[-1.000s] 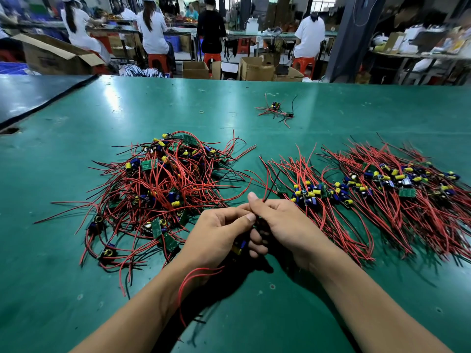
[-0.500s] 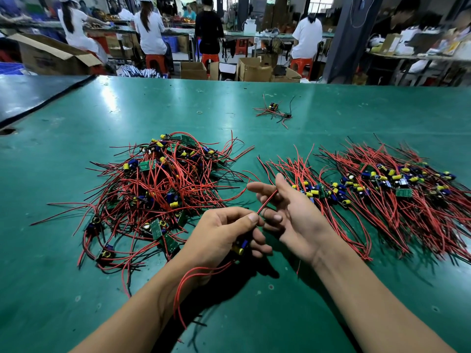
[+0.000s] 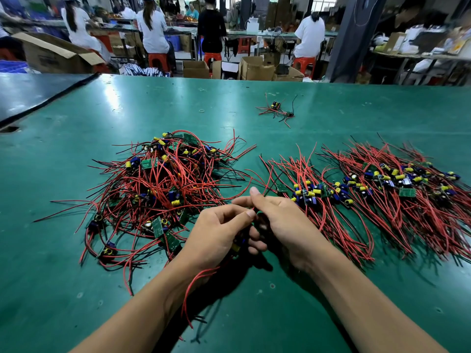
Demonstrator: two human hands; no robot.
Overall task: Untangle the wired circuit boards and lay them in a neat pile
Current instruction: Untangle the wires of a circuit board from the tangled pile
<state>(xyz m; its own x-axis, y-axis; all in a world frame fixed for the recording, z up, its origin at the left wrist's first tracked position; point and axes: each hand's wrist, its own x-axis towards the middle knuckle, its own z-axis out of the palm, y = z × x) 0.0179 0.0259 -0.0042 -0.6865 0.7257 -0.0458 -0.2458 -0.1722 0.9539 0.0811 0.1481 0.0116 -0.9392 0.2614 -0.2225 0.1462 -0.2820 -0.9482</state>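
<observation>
A tangled heap of small green circuit boards with red and black wires (image 3: 163,189) lies on the green table, left of centre. To the right, sorted boards lie in a row with their wires combed out (image 3: 377,189). My left hand (image 3: 216,235) grips one wired board (image 3: 237,247); its yellow and blue parts show under my fingers and its red wires trail toward my wrist. My right hand (image 3: 283,222) meets the left and pinches that board's wires between thumb and fingers.
A small separate clump of wired boards (image 3: 276,110) lies farther back on the green table (image 3: 76,289). A darker table (image 3: 30,93) adjoins at the far left. People sit at benches beyond, among cardboard boxes (image 3: 257,68).
My right hand, which had opened and drawn away to the right half a second ago, has come back to the left hand and closed on the wires. The left hand has stayed put.
</observation>
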